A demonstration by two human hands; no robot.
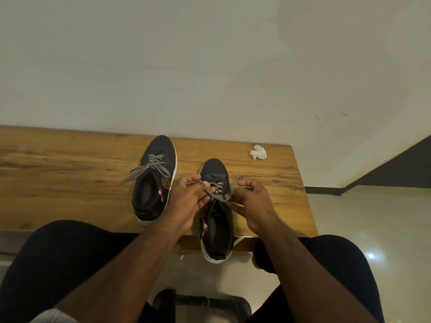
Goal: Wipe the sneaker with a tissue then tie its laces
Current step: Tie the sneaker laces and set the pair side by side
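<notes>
Two dark sneakers with black-and-white patterned laces stand on a wooden table (70, 173). The right sneaker (215, 173) sits between my hands, its heel hanging over the table's near edge. My left hand (186, 199) pinches a lace strand (218, 192) over the sneaker's tongue. On the other side, my right hand (251, 201) pinches the other strand. The left sneaker (154, 183) stands apart at the left, its laces loose. A crumpled white tissue (258, 153) lies at the table's far right, away from both hands.
A pale wall rises directly behind the table. The table's right edge (303, 183) drops to a glossy tiled floor (373, 217). My knees in dark trousers sit below the near edge, with a dumbbell (200, 301) on the floor between them.
</notes>
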